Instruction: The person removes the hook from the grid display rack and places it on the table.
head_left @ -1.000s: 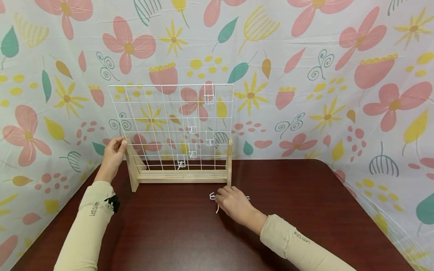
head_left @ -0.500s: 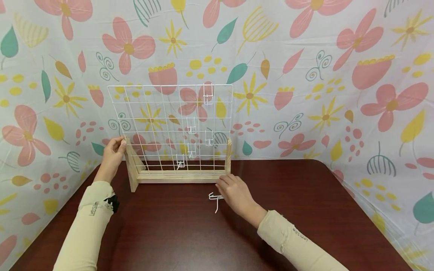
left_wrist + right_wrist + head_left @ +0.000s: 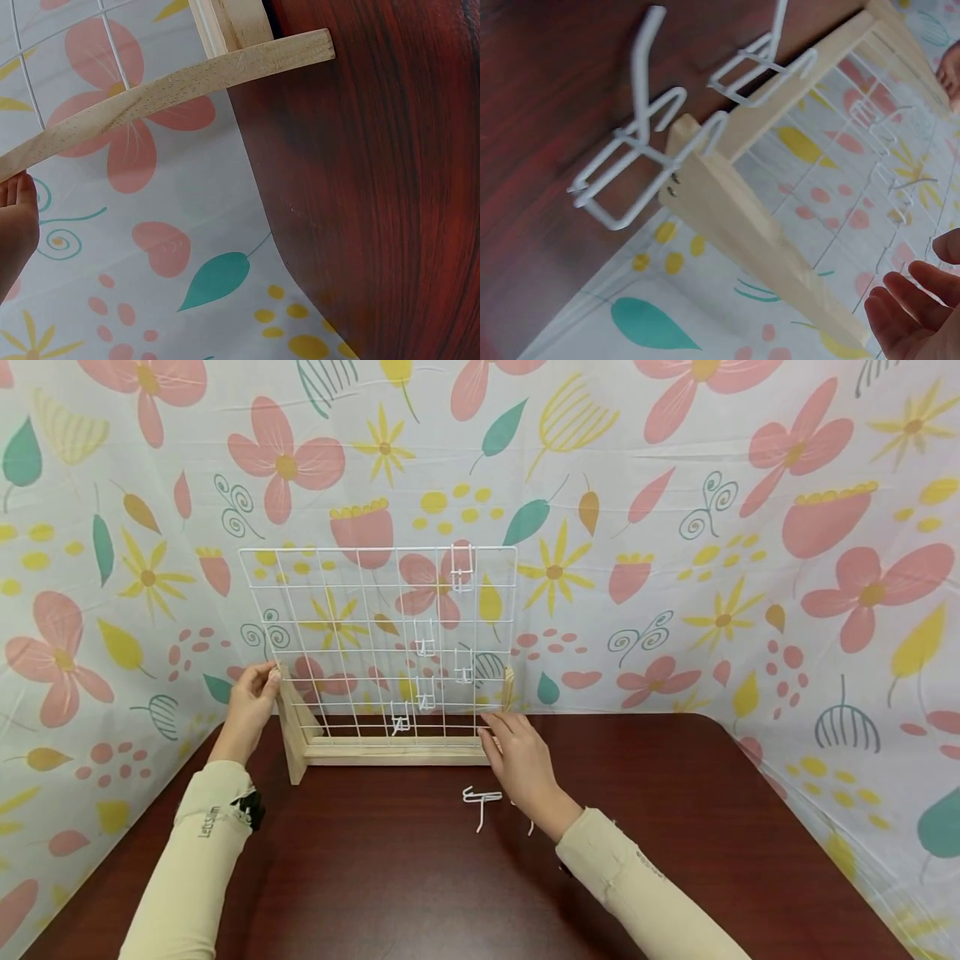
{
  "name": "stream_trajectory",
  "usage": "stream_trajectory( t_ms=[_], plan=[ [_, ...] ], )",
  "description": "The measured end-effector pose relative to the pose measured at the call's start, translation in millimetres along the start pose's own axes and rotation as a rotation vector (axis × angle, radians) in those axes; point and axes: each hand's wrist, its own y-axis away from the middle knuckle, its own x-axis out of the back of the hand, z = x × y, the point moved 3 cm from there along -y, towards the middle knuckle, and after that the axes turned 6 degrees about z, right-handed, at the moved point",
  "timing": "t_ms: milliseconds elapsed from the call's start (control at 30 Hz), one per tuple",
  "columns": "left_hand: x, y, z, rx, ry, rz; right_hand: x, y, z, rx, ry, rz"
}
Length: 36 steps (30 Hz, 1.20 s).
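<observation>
- At the left post of the wire rack [image 3: 378,635], the left hand [image 3: 251,697] curls its grip round the wooden upright.
- The right hand [image 3: 521,760] hovers with fingers straight and relaxed, holding nothing, by the rack's lower right corner.
- Just behind it, loose white hooks [image 3: 480,800] lie on the worktop [image 3: 675,827].

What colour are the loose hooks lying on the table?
White; the hooks show best in the right wrist view, on the dark red-brown table.

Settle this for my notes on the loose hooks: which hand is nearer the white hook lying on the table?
Right. The right hand is just beside the hook, at the rack's right foot. The left hand grips the rack's far left post.
</observation>
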Motion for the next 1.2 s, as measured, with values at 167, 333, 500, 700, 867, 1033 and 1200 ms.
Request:
stream_trajectory(
  t_ms=[167, 333, 500, 700, 867, 1033, 1200],
  plan=[
    [0.3, 0.8, 0.5, 0.005, 0.003, 0.003, -4, -7, -2, -0.087, -0.031, 0.013],
    [-0.2, 1.0, -0.8, 0.013, 0.009, -0.005, -9, -14, -4, -0.176, -0.048, 0.012],
    [0.0, 1.6, -1.4, 0.004, -0.007, -0.005, -13, -22, -7, -0.237, -0.071, 0.026],
    [-0.6, 1.7, -0.2, 0.005, 0.001, -0.002, -21, -31, -6, -0.323, -0.128, 0.045],
    [-1.2, 1.4, -0.4, 0.008, 0.004, -0.022, -27, -37, -5, -0.371, -0.167, 0.083],
    [-0.7, 1.4, -1.6, 0.013, 0.002, -0.011, -32, -43, -6, -0.395, -0.180, 0.100],
    [0.1, 1.7, -1.3, 0.014, -0.002, -0.011, -35, -47, -7, -0.420, -0.178, 0.111]
  ],
)
